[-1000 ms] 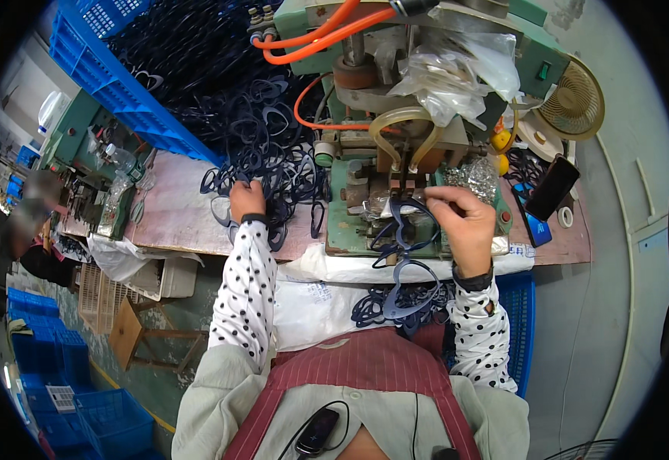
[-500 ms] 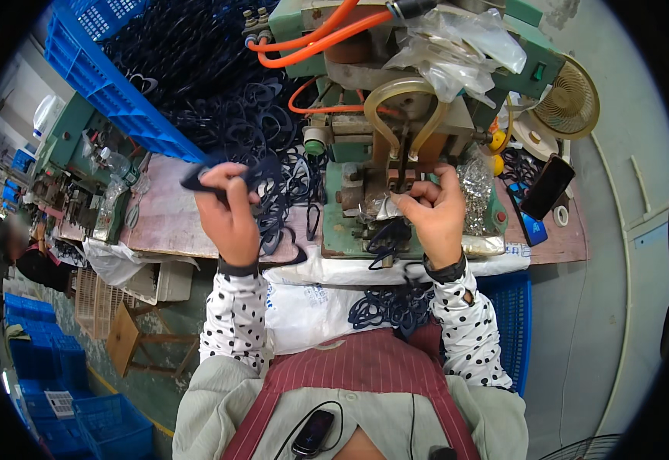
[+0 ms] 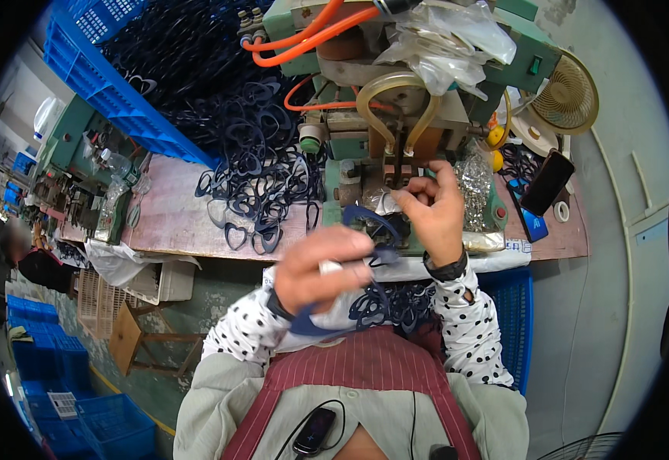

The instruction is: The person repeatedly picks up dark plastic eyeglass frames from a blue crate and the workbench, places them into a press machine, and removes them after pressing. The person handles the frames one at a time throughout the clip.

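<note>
My left hand (image 3: 323, 268), smeared by motion, is over my lap in front of the machine. A dark blue looped strap (image 3: 315, 325) is in its curled fingers and trails below them. My right hand (image 3: 436, 213) is at the green press machine (image 3: 336, 230), thumb and fingertips pinched beside the metal die (image 3: 398, 176); whatever they hold is too small to make out. Another dark blue loop (image 3: 371, 217) lies at the machine's front, between the two hands. On the white sack across my lap sits a bunch of similar loops (image 3: 407, 303).
A heap of dark loops (image 3: 254, 195) spreads over the table, left of the machine, beside a blue crate (image 3: 120, 96). Small metal pieces (image 3: 474, 188) lie in clear plastic right of my right hand, then phones (image 3: 547, 184) and a fan (image 3: 568, 96). Orange hoses (image 3: 315, 34) cross above.
My left hand has swung from above the loop heap down and right to my lap, bringing dark blue loop material along. My right hand stays pinched at the die.
</note>
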